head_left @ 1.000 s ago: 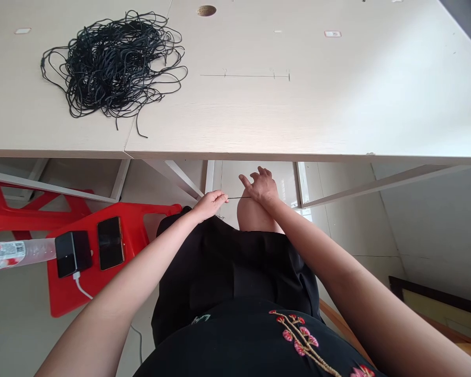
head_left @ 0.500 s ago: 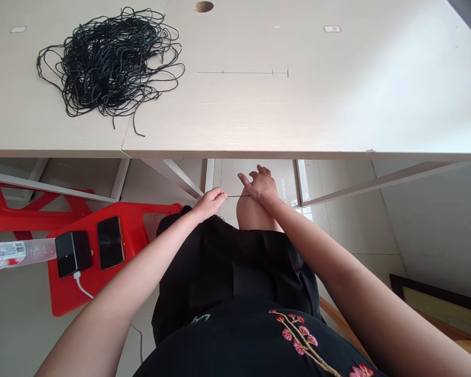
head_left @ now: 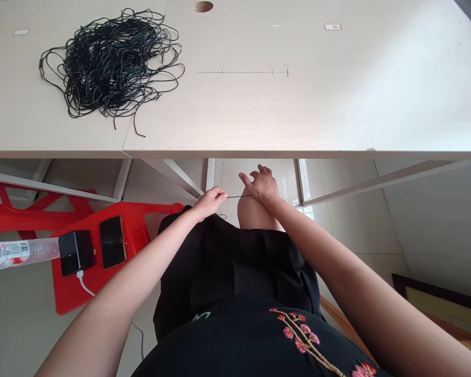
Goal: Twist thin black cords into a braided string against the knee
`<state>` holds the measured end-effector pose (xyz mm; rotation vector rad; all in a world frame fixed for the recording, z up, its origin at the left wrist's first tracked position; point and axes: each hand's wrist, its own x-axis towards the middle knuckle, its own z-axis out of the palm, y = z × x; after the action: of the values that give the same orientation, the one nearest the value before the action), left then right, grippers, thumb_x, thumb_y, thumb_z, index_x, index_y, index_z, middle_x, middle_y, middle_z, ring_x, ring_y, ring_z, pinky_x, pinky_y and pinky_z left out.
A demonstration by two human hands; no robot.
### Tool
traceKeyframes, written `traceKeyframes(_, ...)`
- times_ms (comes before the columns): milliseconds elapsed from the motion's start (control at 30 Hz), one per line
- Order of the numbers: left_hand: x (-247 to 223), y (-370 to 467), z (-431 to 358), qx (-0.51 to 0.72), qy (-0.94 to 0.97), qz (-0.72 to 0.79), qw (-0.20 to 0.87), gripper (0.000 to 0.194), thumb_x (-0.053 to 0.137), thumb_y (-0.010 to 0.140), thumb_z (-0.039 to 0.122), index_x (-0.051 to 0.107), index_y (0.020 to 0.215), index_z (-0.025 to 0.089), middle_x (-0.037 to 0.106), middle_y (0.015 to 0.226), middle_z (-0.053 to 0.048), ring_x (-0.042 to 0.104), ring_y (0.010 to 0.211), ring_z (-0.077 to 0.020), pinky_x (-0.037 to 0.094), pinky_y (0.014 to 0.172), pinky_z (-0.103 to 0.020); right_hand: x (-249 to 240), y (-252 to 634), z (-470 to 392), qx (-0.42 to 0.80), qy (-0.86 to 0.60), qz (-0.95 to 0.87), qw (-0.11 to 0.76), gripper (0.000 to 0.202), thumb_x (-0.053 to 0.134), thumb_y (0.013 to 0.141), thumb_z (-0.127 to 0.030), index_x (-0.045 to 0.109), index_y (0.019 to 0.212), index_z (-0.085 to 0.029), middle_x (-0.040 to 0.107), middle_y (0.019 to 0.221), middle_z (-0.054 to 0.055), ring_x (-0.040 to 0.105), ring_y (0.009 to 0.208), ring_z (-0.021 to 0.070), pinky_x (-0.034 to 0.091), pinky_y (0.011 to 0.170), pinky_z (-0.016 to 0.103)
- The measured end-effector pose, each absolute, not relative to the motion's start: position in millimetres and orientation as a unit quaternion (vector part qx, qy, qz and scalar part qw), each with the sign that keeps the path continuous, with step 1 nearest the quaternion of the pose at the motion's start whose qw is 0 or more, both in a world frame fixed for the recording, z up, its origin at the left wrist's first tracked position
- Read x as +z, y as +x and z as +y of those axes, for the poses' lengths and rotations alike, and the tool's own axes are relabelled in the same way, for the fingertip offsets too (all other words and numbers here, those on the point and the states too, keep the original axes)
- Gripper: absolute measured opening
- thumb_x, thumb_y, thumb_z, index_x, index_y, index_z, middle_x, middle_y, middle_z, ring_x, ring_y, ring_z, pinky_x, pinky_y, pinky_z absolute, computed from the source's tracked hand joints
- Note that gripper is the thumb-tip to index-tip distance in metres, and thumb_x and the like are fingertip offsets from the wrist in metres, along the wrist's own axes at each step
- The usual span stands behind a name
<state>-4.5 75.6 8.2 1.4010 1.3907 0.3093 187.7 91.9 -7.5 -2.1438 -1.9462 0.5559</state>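
Note:
Below the table edge, my left hand point(head_left: 212, 203) pinches a thin dark twisted cord point(head_left: 238, 196) between thumb and fingers. The cord runs taut to the right and goes under the palm of my right hand point(head_left: 262, 184). That hand lies flat over my bare knee point(head_left: 251, 213), its fingers spread and pointing away from me. More loose cord hangs just under my left hand, by the dark skirt. On the table to the left lies a big tangled heap of black cord point(head_left: 105, 65), with a few loose ends toward the front.
The pale table point(head_left: 298, 115) carries a ruled pencil line and small stickers. A red stool point(head_left: 68, 293) at my left holds a phone point(head_left: 112, 242), a black power bank point(head_left: 76, 253) with a white cable, and a plastic bottle point(head_left: 31, 251). White metal legs point(head_left: 301, 180) stand under the table.
Both hands stay almost where they were, the cord still stretched between them. The view has shifted very slightly.

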Motion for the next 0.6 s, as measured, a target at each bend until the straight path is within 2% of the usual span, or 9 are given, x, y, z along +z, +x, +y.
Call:
traceKeyframes(100, 6.9, -7.3, 75.5, 0.138, 0.561, 0.574, 0.580, 0.018, 0.051, 0.074, 0.038, 0.051, 0.077, 0.021, 0.049, 0.068, 0.003, 0.040, 0.056, -0.0090, 0.031, 0.051, -0.022, -7.9, 188.2, 92.2, 0.193, -0.725, -0.654, 0.093, 0.069, 0.023, 0.085, -0.066, 0.065, 0.100, -0.014, 0.044, 0.134, 0.017, 0.034, 0.127, 0.0316, 0.043, 0.088, 0.043)
traceKeyframes(200, 6.9, -8.5, 75.1, 0.142, 0.562, 0.577, 0.576, 0.018, 0.057, 0.070, 0.035, 0.052, 0.079, 0.020, 0.050, 0.068, 0.003, 0.040, 0.055, -0.0084, 0.031, 0.051, -0.022, -8.9, 188.7, 92.1, 0.192, -0.724, -0.655, 0.094, 0.069, 0.022, 0.085, -0.066, 0.065, 0.100, -0.015, 0.043, 0.135, 0.016, 0.032, 0.128, 0.0313, 0.044, 0.087, 0.043)
traceKeyframes(367, 8.6, -8.7, 74.3, 0.145, 0.578, 0.574, 0.561, 0.022, 0.055, 0.073, 0.041, 0.054, 0.078, 0.020, 0.050, 0.070, 0.003, 0.041, 0.056, -0.0087, 0.033, 0.052, -0.023, -8.5, 188.9, 91.9, 0.192, -0.724, -0.656, 0.092, 0.069, 0.021, 0.085, -0.067, 0.065, 0.100, -0.016, 0.043, 0.135, 0.015, 0.032, 0.129, 0.0302, 0.043, 0.088, 0.043)
traceKeyframes(600, 9.4, -6.3, 75.2, 0.150, 0.595, 0.581, 0.535, 0.024, 0.052, 0.075, 0.043, 0.061, 0.077, 0.021, 0.060, 0.079, -0.001, 0.052, 0.075, -0.0146, 0.039, 0.067, -0.026, -5.0, 188.4, 91.9, 0.195, -0.724, -0.656, 0.086, 0.069, 0.021, 0.085, -0.066, 0.065, 0.101, -0.015, 0.042, 0.136, 0.016, 0.033, 0.128, 0.0308, 0.044, 0.087, 0.043)
